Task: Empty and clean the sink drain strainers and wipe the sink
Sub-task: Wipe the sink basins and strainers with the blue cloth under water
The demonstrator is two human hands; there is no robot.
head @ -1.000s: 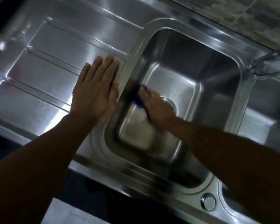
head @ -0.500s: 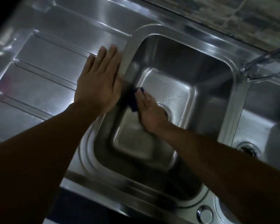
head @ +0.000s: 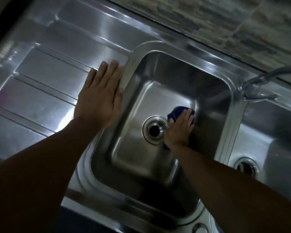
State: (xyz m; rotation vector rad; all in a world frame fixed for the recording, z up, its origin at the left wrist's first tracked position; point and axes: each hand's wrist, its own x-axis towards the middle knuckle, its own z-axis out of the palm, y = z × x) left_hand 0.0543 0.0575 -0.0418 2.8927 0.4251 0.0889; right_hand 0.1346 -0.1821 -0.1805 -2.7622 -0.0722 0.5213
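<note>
Head view: my left hand lies flat, released, on the drainboard left of the sink. My right hand presses the blue cloth with extended fingers, unclenched, onto the basin floor just right of the drain.

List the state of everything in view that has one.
Basin: no standing water seen.
Drain: uncovered; cannot tell whether a strainer is in it.
Cloth: blue, bunched on the basin floor, right of the drain.
Right hand: presses on the cloth.
Left hand: flat on the drainboard, fingers straight.
Right drain: partly hidden by the arm.
Tap: no stream visible.
</note>
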